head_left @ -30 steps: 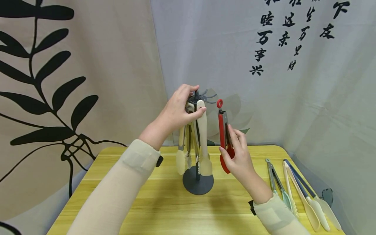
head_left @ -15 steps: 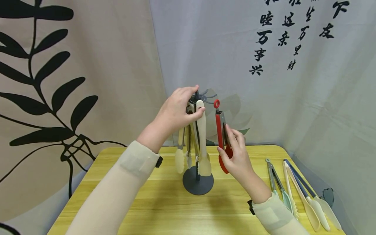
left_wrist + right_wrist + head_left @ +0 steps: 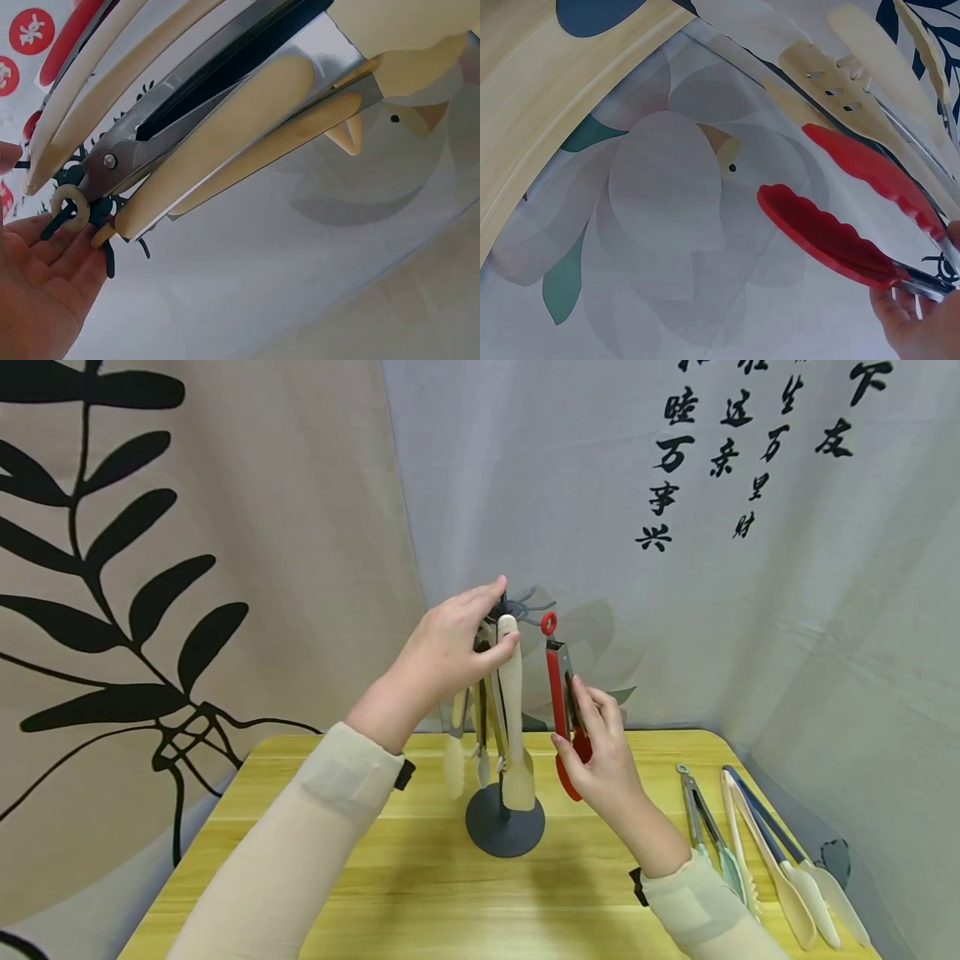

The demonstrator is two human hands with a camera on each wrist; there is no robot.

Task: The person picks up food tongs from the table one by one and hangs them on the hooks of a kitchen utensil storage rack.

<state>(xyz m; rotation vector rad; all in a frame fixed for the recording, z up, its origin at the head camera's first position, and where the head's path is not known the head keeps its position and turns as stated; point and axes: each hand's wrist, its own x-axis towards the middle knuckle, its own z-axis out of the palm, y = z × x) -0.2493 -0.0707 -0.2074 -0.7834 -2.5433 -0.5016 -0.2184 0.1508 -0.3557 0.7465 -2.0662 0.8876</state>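
A dark utensil stand (image 3: 505, 831) with a round base stands upright on the table, hooks fanning out at its top. My left hand (image 3: 453, 639) grips that top, thumb in front of a hanging pair of cream tongs (image 3: 512, 693). Beige-handled tongs (image 3: 225, 142) hang there too, close to the left wrist camera. Right of the stand, my right hand (image 3: 603, 747) holds red tongs (image 3: 557, 685) upright, ring uppermost, by their lower part. Their ring is beside a hook tip; whether they touch I cannot tell. The scalloped red heads (image 3: 825, 232) are spread apart in the right wrist view.
At the right of the wooden table (image 3: 420, 877) lie grey-and-mint tongs (image 3: 708, 827), cream tongs (image 3: 772, 868) and blue-handled tongs (image 3: 795, 852). Behind the table hangs a printed curtain (image 3: 525, 485).
The red tongs have moved left, nearer the stand's hooks, with my right hand. The hanging tongs have shifted slightly left as the top turns a little under my left hand.
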